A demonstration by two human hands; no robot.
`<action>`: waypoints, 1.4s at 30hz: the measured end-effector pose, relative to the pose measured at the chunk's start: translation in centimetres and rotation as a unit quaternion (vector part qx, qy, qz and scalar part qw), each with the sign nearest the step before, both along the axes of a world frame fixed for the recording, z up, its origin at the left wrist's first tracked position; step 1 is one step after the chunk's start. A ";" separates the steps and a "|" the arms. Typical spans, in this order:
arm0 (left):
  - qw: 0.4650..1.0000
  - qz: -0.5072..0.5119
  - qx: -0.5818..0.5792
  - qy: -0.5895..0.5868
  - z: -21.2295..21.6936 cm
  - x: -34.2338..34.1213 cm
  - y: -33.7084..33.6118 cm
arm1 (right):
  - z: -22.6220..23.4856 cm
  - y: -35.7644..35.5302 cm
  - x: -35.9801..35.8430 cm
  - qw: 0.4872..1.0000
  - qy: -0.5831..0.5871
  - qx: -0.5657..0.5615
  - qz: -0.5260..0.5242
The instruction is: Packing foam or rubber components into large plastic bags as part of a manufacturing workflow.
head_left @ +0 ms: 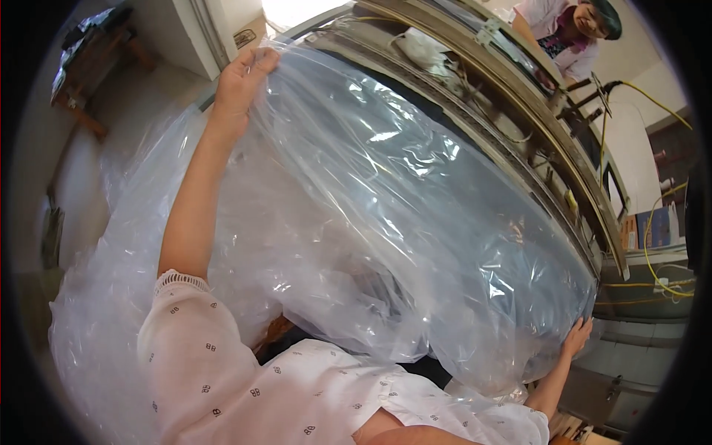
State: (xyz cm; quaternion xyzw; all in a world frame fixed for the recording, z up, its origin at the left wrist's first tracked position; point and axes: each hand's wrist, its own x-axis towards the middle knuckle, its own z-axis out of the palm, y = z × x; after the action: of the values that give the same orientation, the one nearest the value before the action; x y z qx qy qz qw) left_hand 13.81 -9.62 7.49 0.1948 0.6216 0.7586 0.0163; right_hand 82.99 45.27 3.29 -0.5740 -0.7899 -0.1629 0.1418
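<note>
A large sheet of clear plastic film [415, 215] spreads across the middle, shiny and creased, along the near side of a long machine. At the far left my left hand [248, 78] is closed, pinching a corner of the film between thumb and fingers. My right hand [577, 337] is at the film's other end, low on the right. Its fingers curl over the film's edge, partly hidden and small. Between my arms the film hangs in loose folds over my front, with a bunched heap of film [141, 245] on the left.
The long machine [512, 144] has metal rails and a slot holding crumpled white material [426, 55]. Beyond it a person [564, 30] leans in. A yellow cable [653, 245] hangs at the right near boxes [660, 226]. A wooden bench [93, 70] stands far left.
</note>
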 end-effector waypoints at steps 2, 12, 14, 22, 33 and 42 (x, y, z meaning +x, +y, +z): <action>1.000 0.015 0.014 -0.001 0.0 1.0 -1.2 | 0.4 -1.1 -0.8 0.998 -0.012 -0.035 -0.057; 0.976 -0.027 -0.180 0.118 -0.8 -2.0 -5.0 | 4.4 -7.4 -4.7 0.987 0.082 -0.133 -0.041; 0.988 -0.097 -0.116 -0.041 -1.5 -6.3 -8.1 | 2.8 -5.9 -3.6 0.994 0.071 -0.082 0.020; 0.489 0.217 -0.793 0.292 -2.0 -29.0 -15.1 | 0.1 -10.6 -7.6 0.990 -0.001 -0.069 0.120; 0.816 -0.211 -0.287 0.455 -2.2 16.9 18.6 | -1.4 -1.3 -7.8 0.985 0.081 -0.067 0.138; 0.834 -0.012 -0.348 0.428 -0.7 12.4 2.0 | 0.5 -7.5 -8.9 0.929 0.065 -0.097 0.350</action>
State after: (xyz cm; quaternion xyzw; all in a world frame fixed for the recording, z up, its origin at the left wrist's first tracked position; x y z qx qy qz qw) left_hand 26.24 -7.63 6.75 0.4892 0.7871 0.3321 -0.1756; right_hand 74.08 37.81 3.82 -0.2814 -0.9415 0.0120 0.1848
